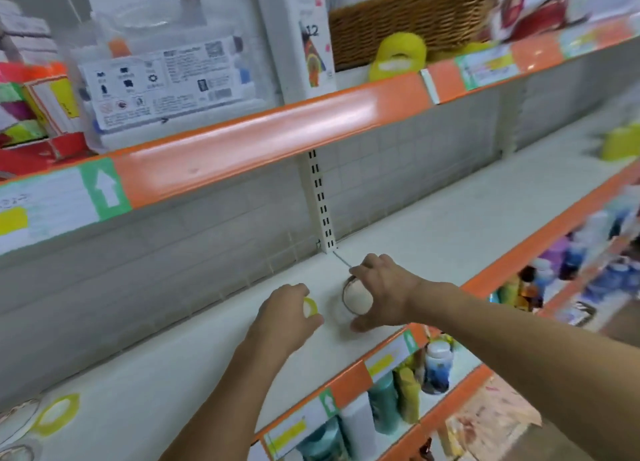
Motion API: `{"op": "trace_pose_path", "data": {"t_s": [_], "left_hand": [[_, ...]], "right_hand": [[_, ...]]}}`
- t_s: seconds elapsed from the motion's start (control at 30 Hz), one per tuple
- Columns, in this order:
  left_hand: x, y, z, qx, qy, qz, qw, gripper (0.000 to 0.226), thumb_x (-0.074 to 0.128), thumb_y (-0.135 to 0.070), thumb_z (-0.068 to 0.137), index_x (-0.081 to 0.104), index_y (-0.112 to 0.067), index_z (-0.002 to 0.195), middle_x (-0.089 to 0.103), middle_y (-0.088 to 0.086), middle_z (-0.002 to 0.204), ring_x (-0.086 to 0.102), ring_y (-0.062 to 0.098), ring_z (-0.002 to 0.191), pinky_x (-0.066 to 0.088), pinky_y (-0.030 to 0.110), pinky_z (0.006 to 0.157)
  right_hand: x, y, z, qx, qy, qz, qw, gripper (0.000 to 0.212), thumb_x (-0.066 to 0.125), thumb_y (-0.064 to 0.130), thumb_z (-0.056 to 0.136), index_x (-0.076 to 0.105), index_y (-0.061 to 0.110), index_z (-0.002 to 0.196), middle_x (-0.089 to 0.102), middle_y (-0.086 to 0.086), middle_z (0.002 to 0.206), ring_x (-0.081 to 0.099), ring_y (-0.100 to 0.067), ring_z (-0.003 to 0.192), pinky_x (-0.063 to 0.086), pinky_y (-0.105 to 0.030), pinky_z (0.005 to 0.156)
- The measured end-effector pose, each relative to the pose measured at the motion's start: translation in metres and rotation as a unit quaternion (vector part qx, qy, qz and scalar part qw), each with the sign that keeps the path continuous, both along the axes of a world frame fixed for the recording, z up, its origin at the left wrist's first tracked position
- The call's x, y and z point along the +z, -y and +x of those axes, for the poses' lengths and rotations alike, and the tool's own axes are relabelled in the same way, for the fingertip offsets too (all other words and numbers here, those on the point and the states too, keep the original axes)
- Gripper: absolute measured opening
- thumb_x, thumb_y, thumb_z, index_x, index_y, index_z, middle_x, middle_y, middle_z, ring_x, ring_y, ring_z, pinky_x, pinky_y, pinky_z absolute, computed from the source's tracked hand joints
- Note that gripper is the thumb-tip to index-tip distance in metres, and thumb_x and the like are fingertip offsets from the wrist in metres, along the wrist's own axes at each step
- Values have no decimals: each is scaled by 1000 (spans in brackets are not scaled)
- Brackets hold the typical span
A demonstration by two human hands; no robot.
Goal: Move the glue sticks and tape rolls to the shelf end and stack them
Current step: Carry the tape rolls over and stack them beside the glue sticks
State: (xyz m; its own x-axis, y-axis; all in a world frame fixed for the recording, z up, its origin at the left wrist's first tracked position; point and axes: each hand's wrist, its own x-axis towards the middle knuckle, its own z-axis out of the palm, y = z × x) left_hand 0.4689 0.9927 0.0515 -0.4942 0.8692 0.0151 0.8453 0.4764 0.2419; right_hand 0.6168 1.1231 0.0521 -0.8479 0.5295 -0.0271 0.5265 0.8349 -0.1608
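My left hand (pixel 287 313) grips a small yellow tape roll (pixel 310 306) just above the white shelf (pixel 433 232). Beside it, my right hand (pixel 381 292) holds a clear tape roll (pixel 356 299), tilted on its edge, with fingers curled over its top and the thumb under it. At the shelf's near left lie a yellow tape roll (pixel 57 414) flat and clear tape rolls (pixel 17 422) partly cut off by the frame edge. No glue sticks can be made out; the view is blurred.
An orange-edged upper shelf (pixel 263 142) overhangs the work shelf and carries boxes, a wicker basket (pixel 412 17) and a yellow object (pixel 398 55). A yellow item (pixel 620 143) sits far right on the white shelf. Bottles (pixel 436 367) fill the shelves below.
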Motion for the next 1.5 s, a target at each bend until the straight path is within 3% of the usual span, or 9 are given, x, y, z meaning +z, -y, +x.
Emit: {"op": "trace_pose_path", "data": {"t_s": [0.27, 0.53, 0.7, 0.83, 0.93, 1.1, 1.27, 1.4, 1.5], "left_hand": [[-2, -88, 91, -157, 3, 2, 988, 61, 67, -45, 88, 50, -17, 140, 54, 4, 135, 51, 21, 123, 42, 29, 96], [-2, -161, 179, -260, 0, 22, 965, 56, 65, -44, 87, 52, -19, 136, 56, 4, 131, 52, 22, 120, 42, 32, 97], [3, -220, 224, -285, 1, 29, 958, 54, 67, -44, 87, 54, -19, 134, 58, 4, 127, 56, 22, 115, 44, 30, 92], [2, -268, 262, -290, 17, 37, 956, 55, 66, -46, 88, 53, -20, 134, 58, 1, 126, 57, 20, 113, 43, 27, 87], [0, -303, 290, -291, 27, 40, 956, 55, 67, -47, 86, 54, -21, 133, 58, 2, 124, 58, 20, 110, 46, 29, 87], [-3, -360, 335, -304, 29, 37, 952, 45, 68, -39, 85, 57, -17, 124, 60, 5, 118, 59, 24, 106, 48, 32, 87], [-3, -421, 385, -322, 48, 26, 945, 29, 68, -36, 82, 60, -18, 103, 62, 3, 97, 61, 23, 85, 51, 33, 73], [-6, -476, 416, -344, 46, 18, 938, 33, 70, -34, 83, 60, -17, 109, 64, 5, 106, 62, 26, 94, 47, 29, 74], [-11, -527, 438, -365, 28, 21, 931, 46, 71, -39, 84, 59, -17, 122, 62, 4, 119, 60, 25, 106, 48, 32, 86]], "right_hand": [[0, -32, 128, -165, -5, 3, 986, 96, 72, 67, 73, 40, 11, 144, 42, -11, 135, 40, -29, 122, 41, -39, 103], [-3, -73, 220, -262, -11, 10, 965, 94, 73, 65, 72, 40, 14, 143, 42, -8, 134, 40, -27, 120, 40, -38, 104], [-1, -123, 263, -285, -14, 6, 958, 95, 73, 67, 69, 39, 19, 144, 42, -6, 133, 40, -26, 119, 42, -41, 104], [3, -169, 299, -295, -13, 7, 955, 83, 73, 64, 73, 44, 17, 135, 42, -6, 127, 41, -26, 117, 41, -35, 98], [5, -200, 326, -304, -4, 5, 953, 89, 72, 64, 74, 40, 15, 141, 43, -7, 128, 40, -25, 117, 41, -35, 100], [4, -250, 375, -315, 6, 1, 949, 94, 72, 64, 73, 39, 13, 144, 42, -9, 132, 40, -28, 121, 42, -41, 104], [-4, -308, 428, -333, 8, 5, 943, 87, 70, 70, 67, 48, 15, 132, 44, -7, 124, 42, -28, 114, 43, -42, 101], [-16, -359, 461, -351, -1, -4, 936, 89, 68, 74, 65, 47, 19, 131, 44, -6, 121, 43, -28, 113, 43, -42, 100], [-20, -400, 483, -367, -6, -8, 930, 90, 71, 70, 68, 46, 17, 136, 44, -8, 126, 41, -27, 117, 41, -40, 103]]}}
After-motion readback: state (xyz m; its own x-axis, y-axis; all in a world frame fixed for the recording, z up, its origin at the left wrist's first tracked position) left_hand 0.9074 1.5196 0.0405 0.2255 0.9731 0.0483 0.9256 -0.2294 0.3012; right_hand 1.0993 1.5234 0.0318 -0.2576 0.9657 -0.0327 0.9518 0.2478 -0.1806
